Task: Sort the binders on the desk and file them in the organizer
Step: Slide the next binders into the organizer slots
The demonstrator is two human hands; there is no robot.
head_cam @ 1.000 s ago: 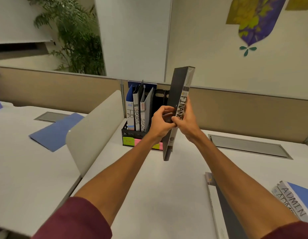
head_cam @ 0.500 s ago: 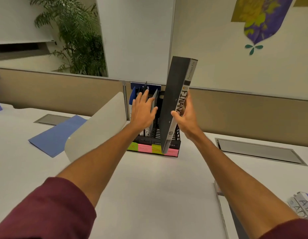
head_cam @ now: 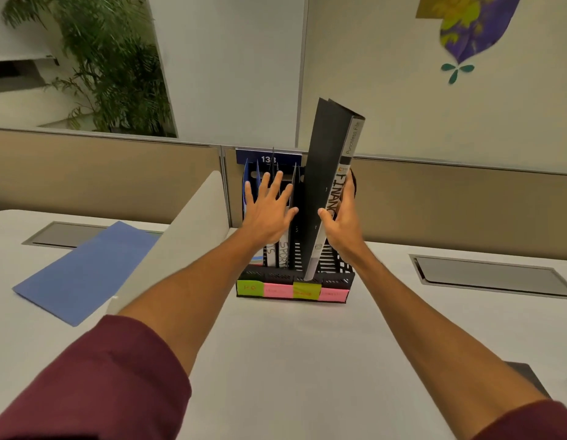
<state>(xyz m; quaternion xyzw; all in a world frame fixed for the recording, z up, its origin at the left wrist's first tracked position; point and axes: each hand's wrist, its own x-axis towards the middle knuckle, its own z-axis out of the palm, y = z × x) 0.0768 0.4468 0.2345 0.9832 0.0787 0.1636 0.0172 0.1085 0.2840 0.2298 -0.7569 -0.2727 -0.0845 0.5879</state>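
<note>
Two hands work at the far edge of the tabletop (head_cam: 291, 360), where it meets a tan partition (head_cam: 101, 173). Open surface stretches between me and the organizer (head_cam: 336, 277); a white divider panel (head_cam: 180, 242) stands just left of it and closes that side, while the right side is free out to a recessed cable hatch (head_cam: 491, 276).

The tabletop is pale. A blue folder (head_cam: 85, 271) lies flat beyond the divider, near a second hatch (head_cam: 60, 233). A dark binder corner (head_cam: 526, 382) pokes in at the lower right. Behind the partition I see a leafy plant (head_cam: 110, 65), and on the wall to the right a purple and yellow decal (head_cam: 472, 30). A blue number plate (head_cam: 268, 159) sits on the partition right behind the organizer.

The organizer is black mesh, with four sticky notes (head_cam: 291, 290) along its front: green, pink, yellow, pink. Its left slots hold a blue binder (head_cam: 249, 185) and binders marked SPORTS (head_cam: 283, 254), all upright. My left hand (head_cam: 269, 211) is wide, fingers straight and spread, pressed flat against those binders. My right hand (head_cam: 342, 223) grips the spine of the black FINANCE binder (head_cam: 323, 173), thumb on the front cover and fingers behind. That binder tilts, top leaning right, its lower end at the organizer's front lip above the yellow note. I cannot tell whether it is seated in a slot.
</note>
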